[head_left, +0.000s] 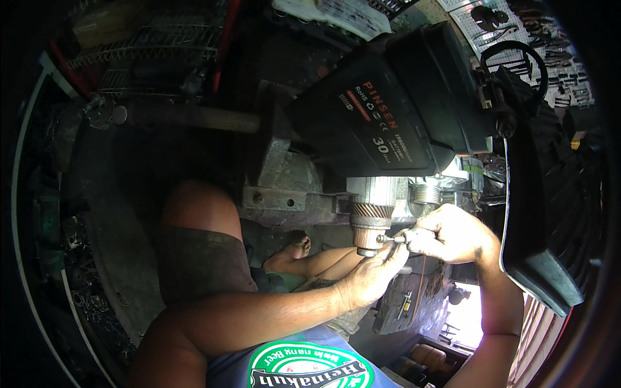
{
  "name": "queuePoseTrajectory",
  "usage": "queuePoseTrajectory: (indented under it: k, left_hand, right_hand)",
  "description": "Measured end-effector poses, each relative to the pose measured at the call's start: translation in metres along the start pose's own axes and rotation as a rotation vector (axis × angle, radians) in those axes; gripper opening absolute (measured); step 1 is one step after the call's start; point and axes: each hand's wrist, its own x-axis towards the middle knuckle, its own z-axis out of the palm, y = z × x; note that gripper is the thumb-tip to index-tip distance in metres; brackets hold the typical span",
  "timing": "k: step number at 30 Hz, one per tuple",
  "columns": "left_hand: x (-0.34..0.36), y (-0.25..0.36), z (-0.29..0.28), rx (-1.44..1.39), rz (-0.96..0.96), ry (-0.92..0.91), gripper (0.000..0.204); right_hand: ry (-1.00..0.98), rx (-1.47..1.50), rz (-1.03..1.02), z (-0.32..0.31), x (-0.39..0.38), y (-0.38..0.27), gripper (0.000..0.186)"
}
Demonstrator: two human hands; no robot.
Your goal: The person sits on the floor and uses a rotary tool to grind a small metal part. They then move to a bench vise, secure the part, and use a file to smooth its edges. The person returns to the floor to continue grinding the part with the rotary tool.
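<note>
An upright metal cylinder (pixel 372 194) with a helical gear band and a narrower, copper-toned lower section sits under a large black plastic housing (pixel 362 139). My right hand (pixel 446 239) pinches a small metal pin or tool (pixel 396 238) that meets a fitting on the side of the cylinder's lower section. My left hand (pixel 375 275) is just below, fingers raised toward the same pin and against or very near the cylinder; what it holds is hidden. A ribbed metal part (pixel 427 194) sits behind my right hand.
A metal vise-like block (pixel 278 178) stands left of the cylinder. A black panel (pixel 537 252) hangs at the right. A wire rack (pixel 145 52) is at upper left, a tool-hung pegboard (pixel 533 64) at upper right. My bare foot (pixel 291 255) and a yellow-handled tool (pixel 405 304) appear lower down.
</note>
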Motion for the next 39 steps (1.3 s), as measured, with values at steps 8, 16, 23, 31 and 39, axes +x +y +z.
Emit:
queuePoseTrajectory:
  k: [8,16,23,31,39]
  left_hand:
    - [0.001,-0.005,0.001,-0.030,0.022,-0.007,0.066]
    - [0.006,-0.009,0.003,-0.088,0.044,-0.020,0.066]
    - [0.005,-0.009,0.005,-0.200,0.025,-0.038,0.067]
    - [0.008,-0.012,0.004,-0.088,0.037,-0.003,0.067]
    - [0.000,-0.002,0.002,-0.156,0.009,-0.037,0.064]
  right_hand:
    - [-0.026,-0.032,0.023,-0.004,0.000,-0.008,0.029]
    - [-0.013,-0.018,0.032,-0.004,0.001,-0.005,0.030]
    - [0.024,-0.074,0.013,0.001,-0.002,-0.003,0.029]
    - [0.032,-0.092,-0.015,0.000,-0.001,-0.004,0.028]
    - [-0.018,0.008,0.044,-0.003,-0.001,-0.010,0.027]
